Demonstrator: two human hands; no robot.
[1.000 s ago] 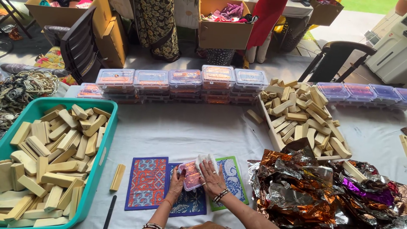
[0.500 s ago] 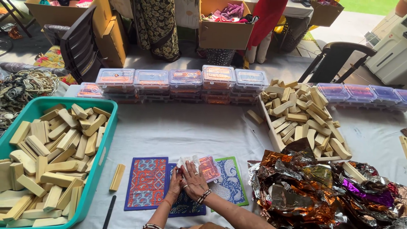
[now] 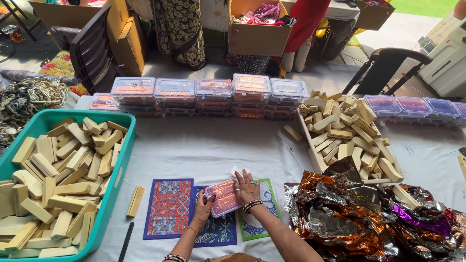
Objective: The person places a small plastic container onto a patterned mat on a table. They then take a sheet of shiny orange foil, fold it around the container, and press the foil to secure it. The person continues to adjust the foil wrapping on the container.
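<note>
Right hand point(image 3: 246, 187): lies flat, fingers spread, on the right end of a small clear box point(image 3: 224, 197); presses rather than grips.
Left hand point(image 3: 203, 211): fingers curled against the box's near left edge, holding it from that side.
Small clear box: lidded plastic, orange-pink contents showing through; rests between the two hands on the patterned cloths.
Patterned cloths: three lie side by side on the tabletop point(image 3: 204, 145) — a red and blue cloth point(image 3: 169, 207), a dark blue cloth point(image 3: 219, 233) under the box, and a green-edged cloth point(image 3: 262, 213) beneath the right wrist.
White paper point(image 3: 239, 171): a scrap just beyond the right fingertips.
Foil heap point(image 3: 359, 213): crumpled copper, silver and purple wrappers, just right of the right forearm.
Teal tub point(image 3: 122, 160): at the left, filled with pale yellow bars point(image 3: 63, 179); one loose bar point(image 3: 135, 201) lies beside it on the tabletop.
White tray point(image 3: 310, 150): at the right, heaped with the same kind of pale bars point(image 3: 349, 136).
Stacked boxes point(image 3: 208, 94): a row of clear lidded boxes with orange contents along the far edge.
Purple boxes point(image 3: 412, 106): similar lidded boxes at the far right.
Cardboard carton point(image 3: 257, 36): on the floor beyond, holding cloth.
</note>
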